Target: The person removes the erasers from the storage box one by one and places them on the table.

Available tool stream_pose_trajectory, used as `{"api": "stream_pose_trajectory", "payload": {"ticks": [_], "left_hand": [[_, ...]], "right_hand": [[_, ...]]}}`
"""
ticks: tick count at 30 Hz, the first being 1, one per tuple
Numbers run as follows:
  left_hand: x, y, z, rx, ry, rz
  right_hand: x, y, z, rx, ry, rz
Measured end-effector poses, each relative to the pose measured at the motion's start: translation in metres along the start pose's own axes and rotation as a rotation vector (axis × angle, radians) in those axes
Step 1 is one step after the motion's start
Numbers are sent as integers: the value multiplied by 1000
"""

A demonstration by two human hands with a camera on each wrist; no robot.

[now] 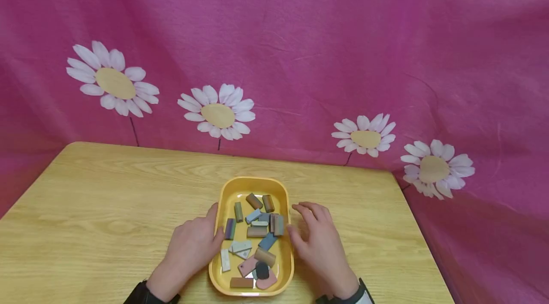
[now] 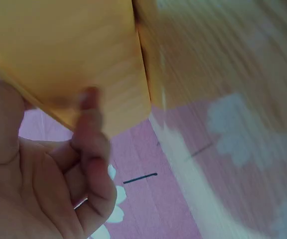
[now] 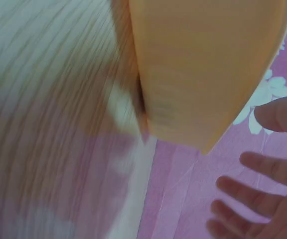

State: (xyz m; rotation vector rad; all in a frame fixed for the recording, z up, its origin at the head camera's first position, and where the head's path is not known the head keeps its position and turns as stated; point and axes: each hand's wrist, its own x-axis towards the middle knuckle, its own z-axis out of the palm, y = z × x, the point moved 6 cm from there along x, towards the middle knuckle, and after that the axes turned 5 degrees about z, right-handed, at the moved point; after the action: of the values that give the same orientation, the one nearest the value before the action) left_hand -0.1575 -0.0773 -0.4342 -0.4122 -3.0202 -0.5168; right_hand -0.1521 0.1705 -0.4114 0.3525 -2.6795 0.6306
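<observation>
A yellow plastic tray [image 1: 251,290] with rounded corners stands on the table, holding many small blocks and flat pieces in brown, grey, blue, pink and white; their exact kind is unclear. On its left side, my left hand [image 1: 191,246] grips the rim, the thumb over the edge and the fingers along the outer wall. The left wrist view shows those fingers [image 2: 94,124] bent beside the yellow wall. My right hand [image 1: 319,242] hovers by the tray's right side with fingers spread and holds nothing. In the right wrist view its fingertips [image 3: 223,183] stand apart from the wall.
The light wooden table [image 1: 107,199] extends on both sides of the tray. Behind it hangs a pink cloth [image 1: 291,56] with several white daisies printed on it. A dark band [image 1: 147,294] sits on the left wrist, another [image 1: 360,292] on the right.
</observation>
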Motion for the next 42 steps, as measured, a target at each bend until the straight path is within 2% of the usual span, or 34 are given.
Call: {"api": "stream_pose_trajectory", "payload": {"ticks": [4,8,13,17,24,28,35,42], "left_hand": [[-2,4,4,16,-37,-16],[-2,7,7,32,-53,-26],[-3,7,8,37,-62,-38],[-4,7,8,31,-47,-35],[-2,7,7,45,-9,-35],[-1,7,7,40,-4,-39],[-1,5,9,35,-21,-47],[-2,5,10,25,-32,-49]], "right_hand": [[3,-16,5,23,-38,-84],[9,-33,15,-7,-158,-174],[14,-51,33,-89,-322,-273],[17,-57,45,-169,-397,-327],[24,-66,55,-258,-404,-428],[27,-66,59,-317,-402,-446],[30,-67,64,-282,-356,-438],[27,-69,70,-270,-351,-446]]}}
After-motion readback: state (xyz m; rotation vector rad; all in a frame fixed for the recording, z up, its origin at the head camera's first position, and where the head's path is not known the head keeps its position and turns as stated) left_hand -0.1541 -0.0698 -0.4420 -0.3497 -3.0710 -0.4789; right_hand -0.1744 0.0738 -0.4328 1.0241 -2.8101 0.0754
